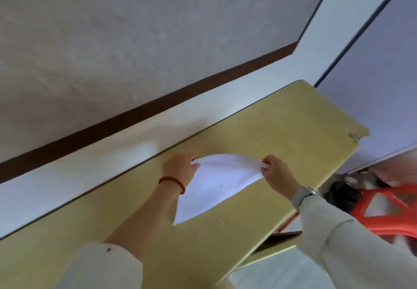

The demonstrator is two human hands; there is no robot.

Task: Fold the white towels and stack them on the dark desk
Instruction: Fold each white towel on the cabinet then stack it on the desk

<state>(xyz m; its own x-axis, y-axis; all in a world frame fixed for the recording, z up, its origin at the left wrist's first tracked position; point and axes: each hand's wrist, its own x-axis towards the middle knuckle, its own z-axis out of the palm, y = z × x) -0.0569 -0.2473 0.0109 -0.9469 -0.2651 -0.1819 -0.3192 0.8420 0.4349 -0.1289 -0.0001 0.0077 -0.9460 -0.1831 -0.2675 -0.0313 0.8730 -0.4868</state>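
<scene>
Towel (216,182): white, held up over the desk (270,126), stretched between both hands, its lower part hanging toward the near edge.
Left hand (180,168): fingers curled, pinching the towel's left corner; red bead bracelet (172,181) on the wrist.
Right hand (276,170): fingers pinching the right corner; watch (301,195) on the wrist.
Desk: yellowish top, set against the wall (112,40).
Stool (388,209): red, to the right, blurred.
</scene>
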